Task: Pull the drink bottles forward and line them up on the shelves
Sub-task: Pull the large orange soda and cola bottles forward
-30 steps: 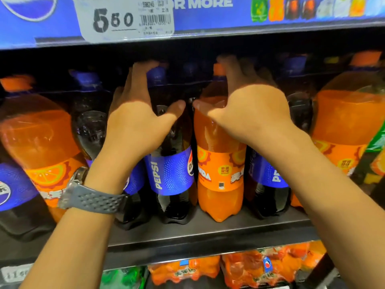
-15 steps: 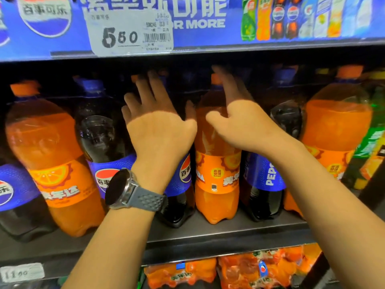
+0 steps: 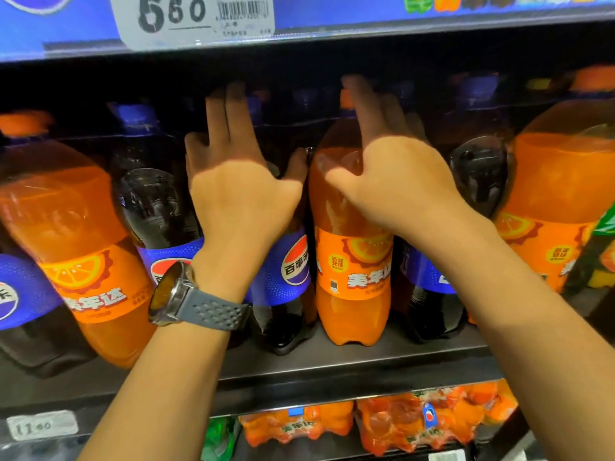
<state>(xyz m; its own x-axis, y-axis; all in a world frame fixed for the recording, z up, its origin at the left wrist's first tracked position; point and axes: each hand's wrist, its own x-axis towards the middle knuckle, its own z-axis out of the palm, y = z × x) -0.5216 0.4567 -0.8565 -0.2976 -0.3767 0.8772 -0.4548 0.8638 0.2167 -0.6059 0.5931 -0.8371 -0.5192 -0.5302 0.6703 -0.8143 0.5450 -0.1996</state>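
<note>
Large drink bottles stand in a row on a dark shelf [image 3: 332, 371]. My left hand [image 3: 239, 194], with a watch on its wrist, lies over the upper part of a cola bottle with a blue label [image 3: 293, 267]. Its fingers stretch straight up and back into the dark shelf, and its thumb sits beside the bottle's shoulder. My right hand [image 3: 392, 181] rests on the orange soda bottle [image 3: 352, 261] next to it. The thumb lies on the bottle's front, and the straight fingers reach past its neck and orange cap. The fingertips of both hands are in shadow.
To the left stand an orange bottle [image 3: 83, 247] and two cola bottles [image 3: 156, 214], [image 3: 20, 294]. To the right are a cola bottle [image 3: 429, 294], a big orange bottle [image 3: 559, 201] and a green one [image 3: 599, 254]. The upper shelf edge carries a price tag [image 3: 196, 18]. Shrink-wrapped orange packs [image 3: 432, 420] lie below.
My left hand let go of the cola bottle's shoulder and stretched its fingers up and back. The cola bottle turned and now shows its round logo. My right hand stayed on the orange bottle.
</note>
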